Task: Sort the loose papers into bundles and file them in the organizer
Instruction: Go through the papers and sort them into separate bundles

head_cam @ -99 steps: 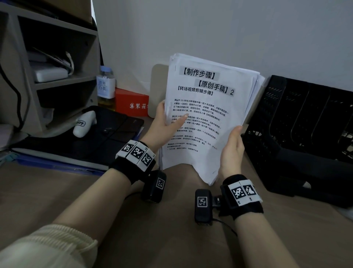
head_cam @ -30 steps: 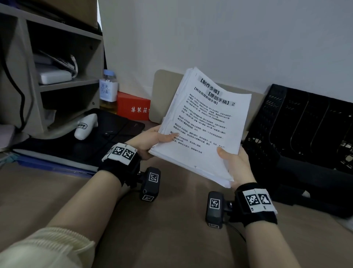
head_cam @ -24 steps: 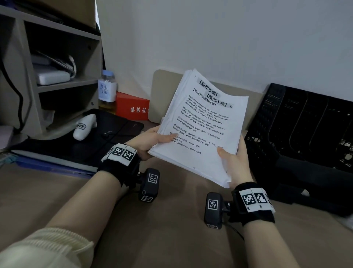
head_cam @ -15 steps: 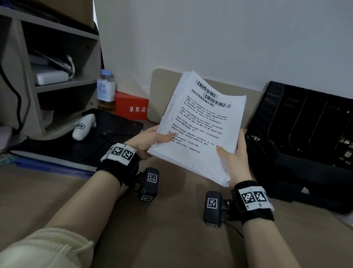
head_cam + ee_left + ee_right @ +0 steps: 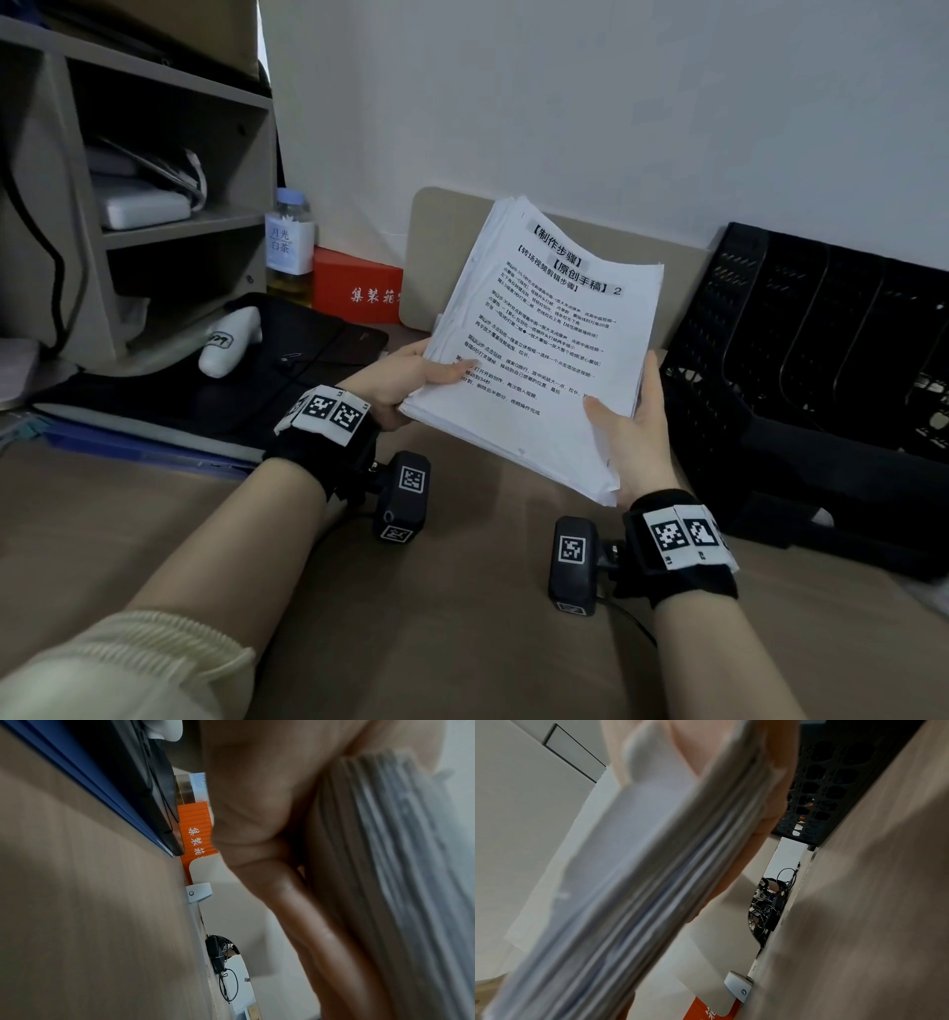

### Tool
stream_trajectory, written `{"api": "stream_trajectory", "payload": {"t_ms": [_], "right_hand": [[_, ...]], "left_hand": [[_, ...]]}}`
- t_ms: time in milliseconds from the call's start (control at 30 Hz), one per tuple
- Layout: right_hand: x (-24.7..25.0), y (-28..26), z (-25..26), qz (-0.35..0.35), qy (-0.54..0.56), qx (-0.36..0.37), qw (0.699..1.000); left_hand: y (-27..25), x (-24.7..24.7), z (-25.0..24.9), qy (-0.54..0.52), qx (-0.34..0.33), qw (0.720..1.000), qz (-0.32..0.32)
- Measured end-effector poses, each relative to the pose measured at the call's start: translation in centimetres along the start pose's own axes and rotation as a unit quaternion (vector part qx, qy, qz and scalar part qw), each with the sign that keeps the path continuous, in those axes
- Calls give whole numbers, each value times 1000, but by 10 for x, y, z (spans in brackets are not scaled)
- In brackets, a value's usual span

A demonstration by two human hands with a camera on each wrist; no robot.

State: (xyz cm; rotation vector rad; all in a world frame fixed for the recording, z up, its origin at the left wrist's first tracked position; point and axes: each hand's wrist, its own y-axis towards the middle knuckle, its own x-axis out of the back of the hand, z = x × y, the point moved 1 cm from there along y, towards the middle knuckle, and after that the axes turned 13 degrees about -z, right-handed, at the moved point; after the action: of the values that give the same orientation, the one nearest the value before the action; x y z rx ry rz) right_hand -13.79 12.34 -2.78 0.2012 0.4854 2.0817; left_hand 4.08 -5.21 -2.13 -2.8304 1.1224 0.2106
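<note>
A thick stack of white printed papers (image 5: pixel 544 339) is held tilted above the desk, text side up. My left hand (image 5: pixel 405 380) grips its lower left edge, thumb on top and fingers underneath. My right hand (image 5: pixel 631 431) holds the lower right corner, thumb on the top sheet and palm under the stack. The left wrist view shows the stack's edge (image 5: pixel 380 882) beside my fingers (image 5: pixel 295 898). In the right wrist view the stack's edge (image 5: pixel 639 882) fills the middle. The black perforated organizer (image 5: pixel 821 360) stands at the right, its slots facing me.
A wooden shelf unit (image 5: pixel 154 205) stands at the left, with a bottle (image 5: pixel 290 246) and an orange box (image 5: pixel 357 290) beside it. A black pad (image 5: pixel 205 390) with a white device (image 5: pixel 228 339) lies left of my hands. A beige divider panel (image 5: pixel 441 246) backs the desk.
The stack went from upright to tilted back and lower, and both hands shifted to its bottom corners. Over the last second it has barely moved.
</note>
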Motion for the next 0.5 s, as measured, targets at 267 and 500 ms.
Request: {"api": "stream_trajectory", "payload": {"t_ms": [267, 500], "right_hand": [[-1, 0, -1, 3, -6, 1, 1000], [-3, -2, -3, -63, 15, -61, 996]], "left_hand": [[2, 1, 0, 13, 4, 1000, -3], [0, 1, -1, 15, 8, 1000, 5]]}}
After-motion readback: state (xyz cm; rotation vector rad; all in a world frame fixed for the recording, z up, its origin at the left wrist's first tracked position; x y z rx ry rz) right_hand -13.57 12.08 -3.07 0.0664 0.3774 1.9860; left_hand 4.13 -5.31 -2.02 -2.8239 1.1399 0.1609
